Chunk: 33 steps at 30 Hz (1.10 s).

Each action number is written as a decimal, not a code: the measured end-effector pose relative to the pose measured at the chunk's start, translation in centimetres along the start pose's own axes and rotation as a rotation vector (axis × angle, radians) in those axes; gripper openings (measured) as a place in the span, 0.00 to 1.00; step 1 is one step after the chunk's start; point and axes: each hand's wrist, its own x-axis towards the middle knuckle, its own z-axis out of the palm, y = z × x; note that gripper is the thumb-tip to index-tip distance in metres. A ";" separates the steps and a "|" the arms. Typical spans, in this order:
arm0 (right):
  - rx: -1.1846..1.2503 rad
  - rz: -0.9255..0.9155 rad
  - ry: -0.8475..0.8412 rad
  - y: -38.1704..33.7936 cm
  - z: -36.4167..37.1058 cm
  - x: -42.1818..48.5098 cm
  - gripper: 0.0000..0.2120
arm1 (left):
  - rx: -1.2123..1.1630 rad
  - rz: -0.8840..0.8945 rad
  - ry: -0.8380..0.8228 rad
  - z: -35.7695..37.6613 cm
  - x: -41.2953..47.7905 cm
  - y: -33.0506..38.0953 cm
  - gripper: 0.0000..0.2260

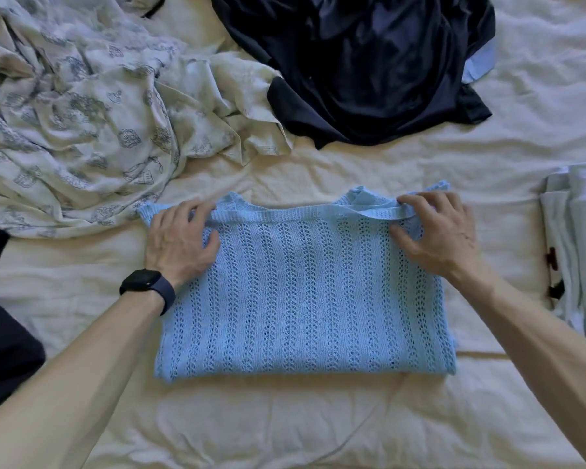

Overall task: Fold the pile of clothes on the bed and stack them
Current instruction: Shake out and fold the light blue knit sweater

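The left hand point(180, 238) curls its fingers over the far left corner of the blue knit top point(301, 292), thumb pressed on the knit, pinching the edge. The right hand point(437, 231) grips the far right corner likewise, fingers bent over the ribbed band. The top lies folded flat on the bed point(285, 418), between and beneath both hands (most of it nearer the person than the fingers). Both forearms reach forward, palms down, with a black watch point(146, 282) on the left wrist
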 end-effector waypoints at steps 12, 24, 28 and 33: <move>-0.038 -0.010 -0.126 -1.5 -1.6 2.2 0.24 | 0.077 0.004 -0.144 -1.4 2.9 -1.7 0.22; -0.101 -0.082 -0.015 -1.6 -2.7 0.2 0.11 | 0.282 0.098 0.021 -2.4 0.1 -2.9 0.10; -0.046 -0.034 0.018 -1.9 -2.7 0.5 0.08 | 0.224 0.072 0.112 -2.4 -0.3 -3.5 0.08; 0.075 0.123 0.149 -1.9 -2.3 2.7 0.08 | 0.023 -0.165 0.107 -2.4 2.2 -3.7 0.12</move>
